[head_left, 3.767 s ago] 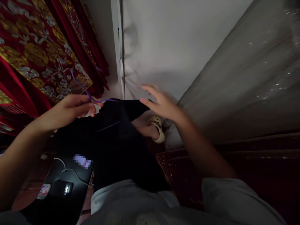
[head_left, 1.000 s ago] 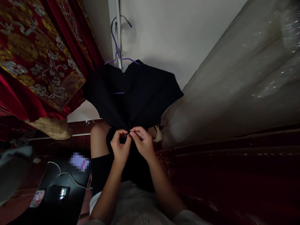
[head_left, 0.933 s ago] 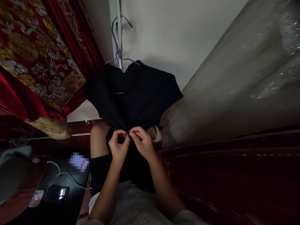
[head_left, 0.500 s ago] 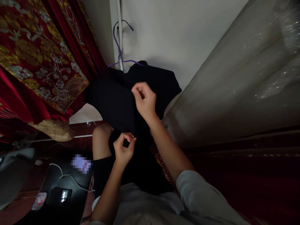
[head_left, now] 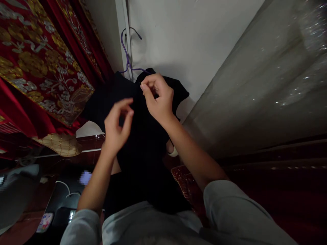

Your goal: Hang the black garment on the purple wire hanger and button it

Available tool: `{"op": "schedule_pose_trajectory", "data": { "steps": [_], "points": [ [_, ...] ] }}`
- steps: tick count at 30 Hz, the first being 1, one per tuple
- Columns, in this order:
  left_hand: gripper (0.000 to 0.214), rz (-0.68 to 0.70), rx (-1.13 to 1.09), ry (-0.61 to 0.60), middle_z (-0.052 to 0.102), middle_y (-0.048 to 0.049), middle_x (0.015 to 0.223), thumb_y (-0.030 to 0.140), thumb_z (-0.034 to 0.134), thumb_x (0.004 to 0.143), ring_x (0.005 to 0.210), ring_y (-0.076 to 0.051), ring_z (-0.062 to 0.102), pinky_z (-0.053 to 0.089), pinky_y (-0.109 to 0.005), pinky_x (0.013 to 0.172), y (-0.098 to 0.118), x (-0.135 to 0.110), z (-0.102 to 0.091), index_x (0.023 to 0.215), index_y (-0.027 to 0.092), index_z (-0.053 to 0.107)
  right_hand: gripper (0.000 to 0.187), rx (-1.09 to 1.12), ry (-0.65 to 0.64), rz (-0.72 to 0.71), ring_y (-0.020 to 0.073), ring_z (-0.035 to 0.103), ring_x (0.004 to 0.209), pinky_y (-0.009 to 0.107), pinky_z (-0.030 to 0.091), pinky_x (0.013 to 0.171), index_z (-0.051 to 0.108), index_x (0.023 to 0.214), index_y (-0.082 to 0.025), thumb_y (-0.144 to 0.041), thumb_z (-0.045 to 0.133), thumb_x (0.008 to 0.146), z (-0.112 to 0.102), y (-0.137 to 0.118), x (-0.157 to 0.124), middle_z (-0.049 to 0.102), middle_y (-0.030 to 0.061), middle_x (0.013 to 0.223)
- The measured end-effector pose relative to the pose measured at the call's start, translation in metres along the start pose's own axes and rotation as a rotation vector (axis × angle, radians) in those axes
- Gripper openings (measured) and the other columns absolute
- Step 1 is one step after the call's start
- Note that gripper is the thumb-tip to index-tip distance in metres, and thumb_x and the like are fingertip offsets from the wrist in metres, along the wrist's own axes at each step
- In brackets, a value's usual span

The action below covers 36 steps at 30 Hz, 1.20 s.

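A black garment [head_left: 143, 143] hangs from a purple hanger [head_left: 127, 56] against the wall, its lower part falling over my lap. My right hand [head_left: 159, 97] is closed in a pinch, thumb against fingertips, in front of the garment's upper part just below the hanger. What lies between those fingertips, if anything, is too small to make out. My left hand [head_left: 118, 126] is lower and to the left, before the dark cloth. Its thumb and forefinger stand apart with nothing visible between them, the other fingers loosely bent.
Red cloth with gold and silver floral embroidery [head_left: 46, 61] hangs at the left. A plastic-wrapped surface [head_left: 255, 88] slants along the right. At lower left, a black bench top [head_left: 57, 195] bears a white cable [head_left: 66, 185], a lit phone [head_left: 85, 177] and a patterned case [head_left: 45, 222].
My left hand has risen and moved left, its pinch at the cloth's edge now parted. My right hand has moved slightly up, still pinched. The view has shifted a little.
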State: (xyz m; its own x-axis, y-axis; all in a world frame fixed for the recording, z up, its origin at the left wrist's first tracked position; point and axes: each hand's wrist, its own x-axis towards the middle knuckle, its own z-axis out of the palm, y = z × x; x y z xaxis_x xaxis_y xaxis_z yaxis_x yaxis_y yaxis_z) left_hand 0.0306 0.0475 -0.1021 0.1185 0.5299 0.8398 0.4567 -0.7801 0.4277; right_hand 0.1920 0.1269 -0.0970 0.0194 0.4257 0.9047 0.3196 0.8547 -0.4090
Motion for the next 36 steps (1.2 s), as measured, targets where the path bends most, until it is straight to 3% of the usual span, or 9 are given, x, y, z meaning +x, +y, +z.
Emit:
{"op": "schedule_pose_trajectory", "data": {
  "steps": [2, 6, 12, 16, 20, 25, 30, 32, 36],
  "points": [
    [0.034, 0.116, 0.079, -0.059, 0.066, -0.0047, 0.097, 0.044, 0.056, 0.106, 0.081, -0.016, 0.064, 0.052, -0.030, 0.074, -0.008, 0.042, -0.004, 0.132, 0.023, 0.059, 0.033, -0.007, -0.037, -0.008, 0.0150, 0.068, 0.084, 0.033, 0.060, 0.082, 0.061, 0.104, -0.021, -0.048, 0.042, 0.109, -0.004, -0.003, 0.002, 0.064, 0.0016, 0.088],
    [0.036, 0.178, 0.185, -0.114, 0.064, -0.0032, 0.081, 0.052, 0.054, 0.105, 0.073, -0.016, 0.061, 0.048, -0.031, 0.071, -0.018, 0.077, 0.005, 0.095, 0.019, 0.065, 0.033, -0.024, -0.089, -0.039, 0.0135, 0.067, 0.080, 0.031, 0.058, 0.080, 0.061, 0.104, -0.021, -0.046, 0.041, 0.109, -0.009, -0.001, 0.007, 0.066, 0.0015, 0.089],
    [0.041, 0.110, 0.192, 0.040, 0.061, -0.0007, 0.082, 0.056, 0.048, 0.106, 0.072, -0.012, 0.059, 0.047, -0.028, 0.070, -0.010, 0.077, 0.009, 0.092, 0.019, 0.057, 0.032, -0.085, -0.107, -0.024, 0.0160, 0.070, 0.087, 0.030, 0.057, 0.083, 0.068, 0.104, -0.021, -0.040, 0.042, 0.108, 0.007, 0.021, -0.007, 0.073, 0.0061, 0.097],
    [0.045, 0.084, 0.330, 0.337, 0.062, -0.0014, 0.092, 0.053, 0.043, 0.110, 0.083, -0.010, 0.059, 0.047, -0.030, 0.079, -0.046, 0.086, -0.036, 0.101, 0.012, 0.059, 0.028, -0.106, -0.283, 0.003, 0.0177, 0.074, 0.091, 0.030, 0.057, 0.081, 0.072, 0.105, -0.023, -0.035, 0.047, 0.105, 0.015, 0.038, -0.035, 0.077, 0.0062, 0.102],
    [0.034, -0.161, 0.417, 0.450, 0.056, 0.0020, 0.078, 0.038, 0.047, 0.110, 0.080, -0.011, 0.060, 0.041, -0.036, 0.078, -0.123, 0.054, -0.096, 0.089, 0.014, 0.058, 0.027, -0.090, -0.383, 0.009, 0.0160, 0.074, 0.086, 0.027, 0.055, 0.075, 0.072, 0.101, -0.024, -0.033, 0.047, 0.105, 0.003, 0.046, -0.064, 0.079, 0.0037, 0.099],
    [0.040, -0.397, 0.447, 0.026, 0.059, 0.0032, 0.067, 0.051, 0.058, 0.101, 0.066, -0.013, 0.055, 0.041, -0.032, 0.068, -0.173, -0.033, -0.113, 0.079, 0.018, 0.061, 0.023, -0.072, -0.408, -0.034, 0.0110, 0.065, 0.064, 0.024, 0.046, 0.060, 0.068, 0.099, -0.022, -0.029, 0.047, 0.104, -0.013, 0.045, -0.078, 0.075, 0.0006, 0.085],
    [0.039, -0.438, 0.278, -0.364, 0.061, -0.0003, 0.066, 0.056, 0.063, 0.096, 0.060, -0.016, 0.056, 0.045, -0.032, 0.062, -0.139, -0.057, -0.086, 0.077, 0.021, 0.061, 0.008, -0.026, -0.496, -0.027, 0.0104, 0.054, 0.055, 0.025, 0.041, 0.057, 0.064, 0.093, -0.021, -0.026, 0.058, 0.095, -0.020, 0.035, -0.078, 0.059, -0.0045, 0.065],
    [0.036, -0.419, 0.169, -0.316, 0.065, -0.0029, 0.077, 0.055, 0.060, 0.098, 0.069, -0.018, 0.062, 0.051, -0.033, 0.068, -0.109, -0.045, -0.070, 0.087, 0.021, 0.063, 0.013, 0.002, -0.616, -0.011, 0.0153, 0.061, 0.070, 0.028, 0.048, 0.067, 0.064, 0.101, -0.022, -0.026, 0.064, 0.089, -0.017, 0.026, -0.078, 0.063, -0.0017, 0.074],
    [0.030, -0.337, -0.142, -0.191, 0.066, -0.0067, 0.092, 0.050, 0.060, 0.101, 0.088, -0.020, 0.067, 0.058, -0.036, 0.085, -0.039, -0.010, -0.034, 0.096, 0.021, 0.065, 0.059, 0.089, -0.720, 0.079, 0.0311, 0.062, 0.115, 0.048, 0.053, 0.101, 0.056, 0.132, -0.019, -0.041, 0.078, 0.081, 0.000, 0.001, -0.078, 0.067, 0.0149, 0.123]
  ]
}}
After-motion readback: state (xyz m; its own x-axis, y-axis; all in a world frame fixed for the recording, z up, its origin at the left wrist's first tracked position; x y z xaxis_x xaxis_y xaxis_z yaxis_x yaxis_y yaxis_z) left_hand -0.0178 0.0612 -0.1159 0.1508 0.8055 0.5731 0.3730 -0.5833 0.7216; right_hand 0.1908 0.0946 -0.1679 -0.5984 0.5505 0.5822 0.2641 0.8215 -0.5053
